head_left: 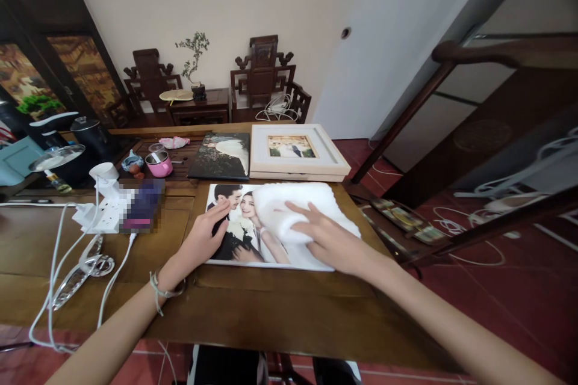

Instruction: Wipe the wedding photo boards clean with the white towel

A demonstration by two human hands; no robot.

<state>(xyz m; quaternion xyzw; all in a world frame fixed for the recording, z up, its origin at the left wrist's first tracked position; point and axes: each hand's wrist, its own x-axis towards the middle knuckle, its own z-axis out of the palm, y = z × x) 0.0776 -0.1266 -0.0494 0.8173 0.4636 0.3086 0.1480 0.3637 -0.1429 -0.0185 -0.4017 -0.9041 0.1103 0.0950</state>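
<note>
Right now both hands are on the wedding photo panel, which lies flat at the near middle of the counter. The left hand is open, fingers resting along the panel's left part; the right hand presses down on a fluffy white cloth over the right part, though whether its fingers grip the cloth, I can't tell. Just beyond sit a dark photo panel and, right of it, a white picture frame.

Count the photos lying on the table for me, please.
3: the large couple photo under the left hand and white cloth, the dark-background photo behind it, and the white-framed photo right of that one. Others may be hidden underneath.
</note>
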